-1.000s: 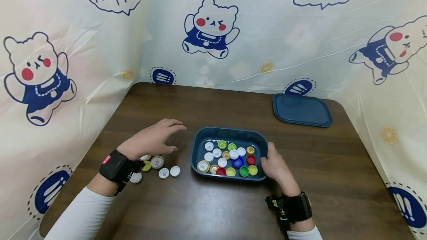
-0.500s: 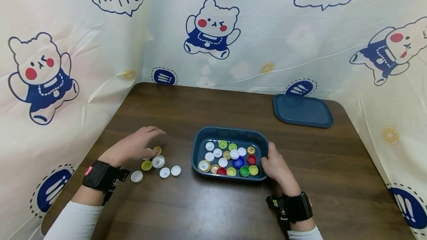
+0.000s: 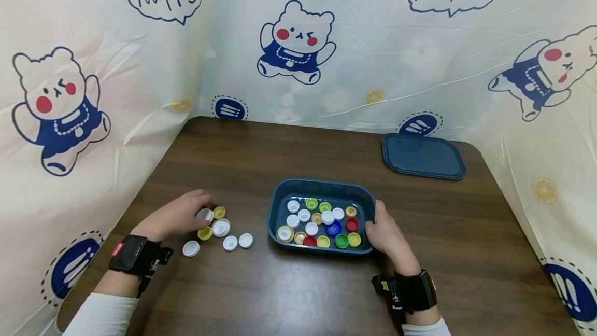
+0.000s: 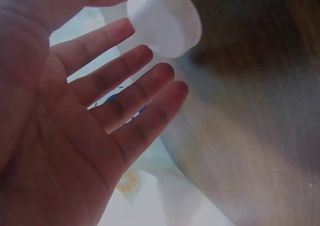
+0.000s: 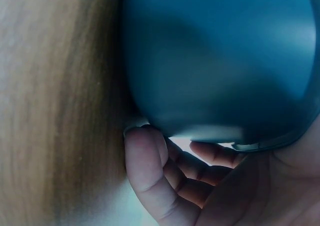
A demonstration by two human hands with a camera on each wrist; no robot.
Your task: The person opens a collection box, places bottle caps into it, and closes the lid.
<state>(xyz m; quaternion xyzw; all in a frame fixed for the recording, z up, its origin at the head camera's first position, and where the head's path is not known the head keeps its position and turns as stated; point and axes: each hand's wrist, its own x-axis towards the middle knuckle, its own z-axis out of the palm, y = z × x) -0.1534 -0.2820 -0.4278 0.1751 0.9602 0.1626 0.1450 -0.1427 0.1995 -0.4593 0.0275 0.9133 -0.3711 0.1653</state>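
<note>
In the head view my left hand (image 3: 174, 217) is low over a small group of bottle caps at the left. Its thumb and index finger are at the edge of a white bottle cap (image 3: 205, 215); the other fingers lie fairly straight in the left wrist view, where that white cap (image 4: 165, 23) is blurred. Whether the fingertips pinch it is unclear. With my right hand (image 3: 386, 229) I hold the right end of a dark blue container (image 3: 322, 185). Inside it lie several caps in white, yellow, green, gold, red and blue. The right wrist view shows fingers under the container's side (image 5: 215, 76).
Beside the left hand lie more caps, among them a yellow cap (image 3: 205, 233), a gold cap (image 3: 219, 212) and a white cap (image 3: 245, 240). A dark blue lid (image 3: 423, 155) rests at the back right of the wooden table (image 3: 289, 294). Printed curtains (image 3: 373, 40) surround the table.
My left hand has moved left and down from beside the container to the white cap in the group. The right hand and the container have stayed in place.
</note>
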